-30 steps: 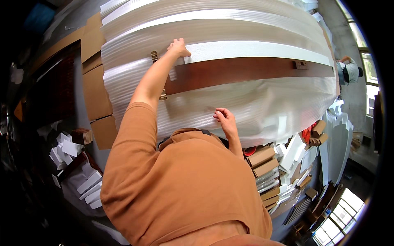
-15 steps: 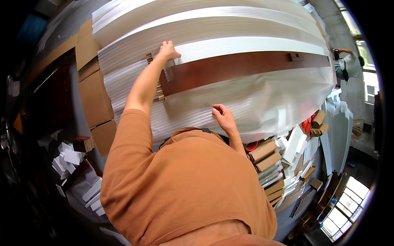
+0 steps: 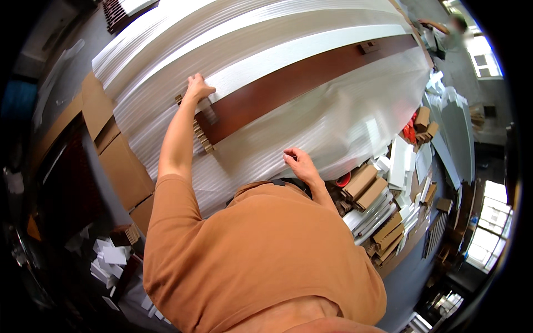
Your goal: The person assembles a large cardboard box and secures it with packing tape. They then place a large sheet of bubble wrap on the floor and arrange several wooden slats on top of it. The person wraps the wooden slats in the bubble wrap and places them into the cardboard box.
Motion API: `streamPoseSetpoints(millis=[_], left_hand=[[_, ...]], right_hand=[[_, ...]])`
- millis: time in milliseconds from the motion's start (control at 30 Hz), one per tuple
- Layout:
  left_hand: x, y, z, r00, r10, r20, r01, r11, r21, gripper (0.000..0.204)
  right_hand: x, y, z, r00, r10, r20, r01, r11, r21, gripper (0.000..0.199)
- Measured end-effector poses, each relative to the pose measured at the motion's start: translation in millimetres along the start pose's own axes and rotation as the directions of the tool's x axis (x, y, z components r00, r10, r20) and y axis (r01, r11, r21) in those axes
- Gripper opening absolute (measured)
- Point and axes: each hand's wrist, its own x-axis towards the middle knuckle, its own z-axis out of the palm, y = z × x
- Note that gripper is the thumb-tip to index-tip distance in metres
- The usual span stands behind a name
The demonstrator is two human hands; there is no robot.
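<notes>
A long brown wooden board (image 3: 288,86) lies aslant on sheets of pale ribbed foam wrap (image 3: 311,136). Along its far edge runs a white foam strip (image 3: 311,50). My left hand (image 3: 199,87) is closed at the left end of this strip, thumb on the strip's side; its fingertips are partly hidden. Folded corrugated cardboard (image 3: 202,135) borders the board's left end, near a clear patch like tape. Close to my body, my right hand (image 3: 301,164) hovers over the wrap, fingers loosely curled and apart, nothing visible in them. A small brown block (image 3: 368,48) sits toward the board's far right end.
Flattened cardboard (image 3: 126,164) edges the left side. Cardboard pieces (image 3: 366,186), a red roll (image 3: 343,179) and white foam offcuts (image 3: 398,161) pile up at the right. More offcuts (image 3: 111,256) lie at lower left. Another person (image 3: 444,36) stands beyond the far right end.
The view has turned, so the board and wrap appear more slanted and further left. My left hand stays at the strip's end; my right hand keeps nearly the same pose.
</notes>
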Motion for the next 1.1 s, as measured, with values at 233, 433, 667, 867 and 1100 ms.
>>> streamPoseSetpoints(millis=[233,433,667,867,1100], left_hand=[[13,-26,14,0.992,0.106,-0.07,-0.102,0.993,0.051,0.059],[-14,11,-27,0.997,0.058,-0.058,-0.046,0.98,0.194,0.086],[-15,106,-76,0.957,0.121,-0.265,-0.124,0.992,0.006,0.062],[11,201,-65,0.965,0.164,-0.206,-0.221,0.93,-0.294,0.055],[77,291,-27,0.979,0.189,-0.077,-0.144,0.372,-0.917,0.037]], right_hand=[[10,-4,-30,0.999,-0.028,-0.021,0.029,0.999,0.033,0.033],[87,-22,-185,0.961,0.023,-0.276,0.124,0.855,0.503,0.027],[185,-37,-395,0.86,0.075,-0.506,0.444,0.382,0.811,0.046],[242,-68,-475,0.809,0.087,-0.581,0.554,0.217,0.804,0.064],[296,-99,-506,0.813,0.058,-0.579,0.573,0.095,0.814,0.068]])
